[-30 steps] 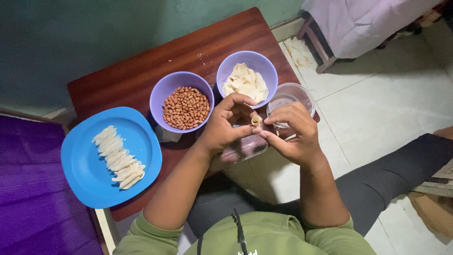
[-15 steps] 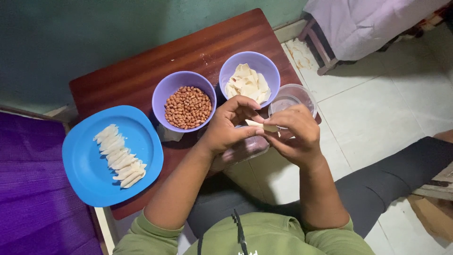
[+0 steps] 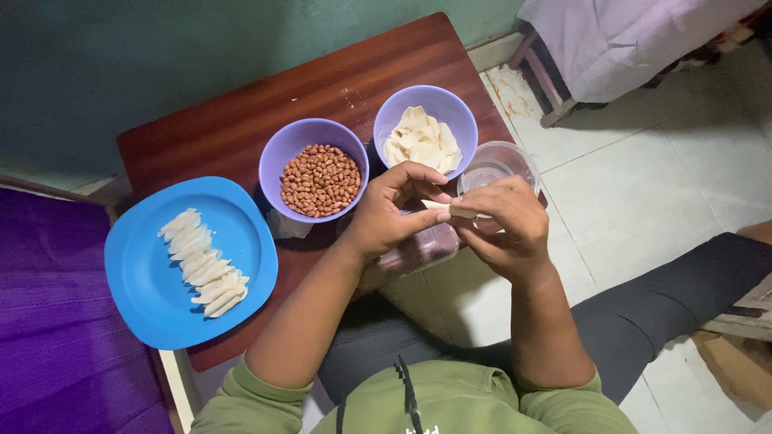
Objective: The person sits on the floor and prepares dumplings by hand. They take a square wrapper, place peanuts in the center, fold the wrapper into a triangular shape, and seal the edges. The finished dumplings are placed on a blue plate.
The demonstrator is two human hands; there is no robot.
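Observation:
My left hand (image 3: 392, 210) and my right hand (image 3: 504, 228) meet over the table's near right corner, both pinching one small pale dough wrapper roll (image 3: 447, 209) between thumbs and fingertips. Behind the hands stands a purple bowl of peanuts (image 3: 319, 178) and a second purple bowl of pale wrapper pieces (image 3: 421, 138). A blue plate (image 3: 149, 277) at the left carries a row of several finished white rolls (image 3: 203, 263). A clear plastic cup (image 3: 497, 167) sits just beyond my right hand. Under my left hand lies a clear container (image 3: 418, 251), partly hidden.
The dark wooden table (image 3: 241, 112) stands against a green wall. A purple cloth (image 3: 56, 337) covers the left side. White floor tiles lie to the right, with a draped stool or bench (image 3: 611, 48) at the top right. My legs extend to the right.
The wrapper between my fingers has gone from a small bunched piece to a longer thin roll held level. Both hands stayed over the same spot.

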